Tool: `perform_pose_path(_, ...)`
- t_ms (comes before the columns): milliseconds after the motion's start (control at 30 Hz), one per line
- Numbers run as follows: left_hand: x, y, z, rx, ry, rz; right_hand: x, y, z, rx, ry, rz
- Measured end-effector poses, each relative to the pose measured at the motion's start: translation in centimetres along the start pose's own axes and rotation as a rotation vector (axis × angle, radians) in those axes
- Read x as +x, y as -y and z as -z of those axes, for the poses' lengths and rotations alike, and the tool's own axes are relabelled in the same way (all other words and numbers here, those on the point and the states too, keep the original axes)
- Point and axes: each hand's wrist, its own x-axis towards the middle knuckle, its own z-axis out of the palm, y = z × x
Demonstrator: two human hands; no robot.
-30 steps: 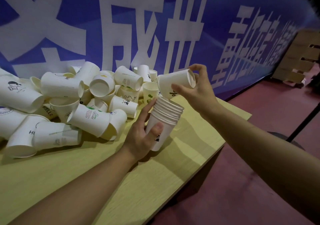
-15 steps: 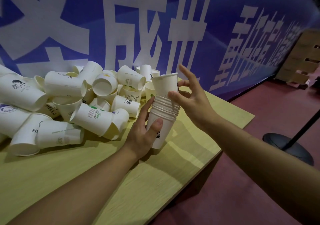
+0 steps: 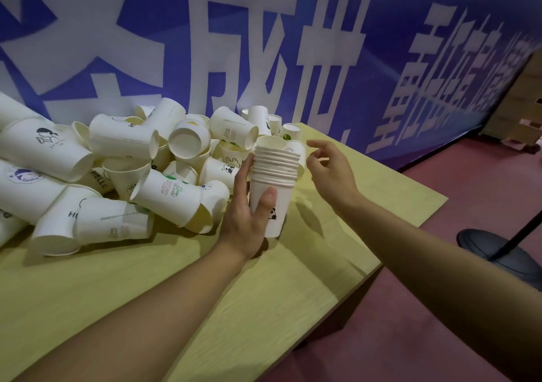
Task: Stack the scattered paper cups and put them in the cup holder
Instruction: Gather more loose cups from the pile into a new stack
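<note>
A stack of several nested white paper cups stands upright on the yellow-green table. My left hand grips the stack from its left side, thumb across the bottom cup and fingers up along the rims. Just right of the stack's top, my right hand hovers with loosely curled fingers and holds nothing. A heap of scattered white paper cups lies on the table to the left and behind the stack, most on their sides. No cup holder is in view.
A blue banner with large white characters hangs right behind the table. The table's right edge drops to a red floor. A black round stand base sits on the floor at right, and cardboard boxes are stacked at far right.
My right hand pushed the single cup down into the top of the stack, let go of it and drew back to the right. The left hand kept hold of the stack.
</note>
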Motion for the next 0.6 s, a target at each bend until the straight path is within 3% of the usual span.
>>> perform_pose_path(100, 0.2, 0.2, 0.0, -0.033, 0.040, 0.030, 3.8, -1.7, -1.5, -0.148, 0.049, -0.129)
perform_pose_path(600, 0.4, -0.7, 0.0, 0.029, 0.162, 0.075, 8.7, -1.6, -2.7, -0.226, 0.346, -0.387)
